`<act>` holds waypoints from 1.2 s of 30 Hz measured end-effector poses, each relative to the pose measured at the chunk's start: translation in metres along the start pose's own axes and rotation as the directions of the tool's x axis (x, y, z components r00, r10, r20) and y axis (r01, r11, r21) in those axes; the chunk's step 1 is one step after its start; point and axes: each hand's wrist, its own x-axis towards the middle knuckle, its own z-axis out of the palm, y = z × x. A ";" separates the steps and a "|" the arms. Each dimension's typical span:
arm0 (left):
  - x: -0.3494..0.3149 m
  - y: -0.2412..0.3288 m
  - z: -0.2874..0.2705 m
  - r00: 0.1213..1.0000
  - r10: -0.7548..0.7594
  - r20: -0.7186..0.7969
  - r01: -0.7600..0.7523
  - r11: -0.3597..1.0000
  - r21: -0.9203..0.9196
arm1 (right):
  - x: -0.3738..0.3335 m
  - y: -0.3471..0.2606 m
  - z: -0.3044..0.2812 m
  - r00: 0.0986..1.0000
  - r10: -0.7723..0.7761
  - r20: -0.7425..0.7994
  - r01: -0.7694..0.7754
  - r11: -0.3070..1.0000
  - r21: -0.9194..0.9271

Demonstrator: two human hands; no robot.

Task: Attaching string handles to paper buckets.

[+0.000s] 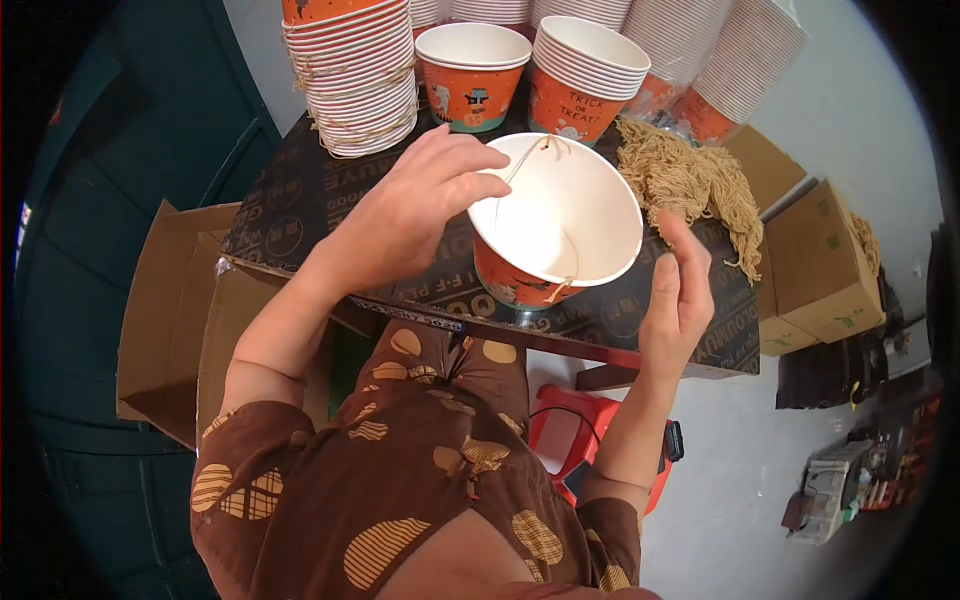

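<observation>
A paper bucket (555, 215), orange outside with printed figures and white inside, sits tilted toward me at the table's front edge. Tan cord is knotted through its rim at the far and near sides, and a strand runs down inside. My left hand (425, 200) is at the bucket's left rim, its thumb and forefinger parted close to the strand; whether they touch it I cannot tell. Just off the right side of the bucket, my right hand (680, 300) is held up with its fingers stretched out and nothing in them.
Behind stand a tall stack of corded buckets (355, 90), a single bucket (473, 85), a short stack (585, 80) and plastic-wrapped stacks (745, 70). A heap of tan cords (690, 180) lies on the dark printed tabletop (290, 200). Cardboard boxes (820, 260) flank the table; a red stool (575, 430) stands below.
</observation>
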 end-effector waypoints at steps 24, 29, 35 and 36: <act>-0.113 -0.024 -0.078 0.104 -0.690 -0.716 -0.179 0.696 -0.696 | -0.073 0.087 -0.015 0.908 0.413 -0.066 -0.402 0.906 0.131; -0.108 -0.035 -0.088 0.107 -0.728 -0.677 -0.304 0.624 -0.720 | -0.076 0.086 -0.015 0.931 0.361 -0.058 -0.358 0.932 0.053; -0.075 0.013 -0.023 0.257 -0.895 -0.364 -0.151 0.335 -0.930 | -0.074 0.079 -0.013 0.932 0.363 -0.012 -0.362 0.932 0.025; -0.074 0.022 -0.010 0.271 -0.927 -0.259 -0.155 0.223 -0.962 | -0.076 0.080 -0.014 0.930 0.367 -0.016 -0.367 0.930 0.018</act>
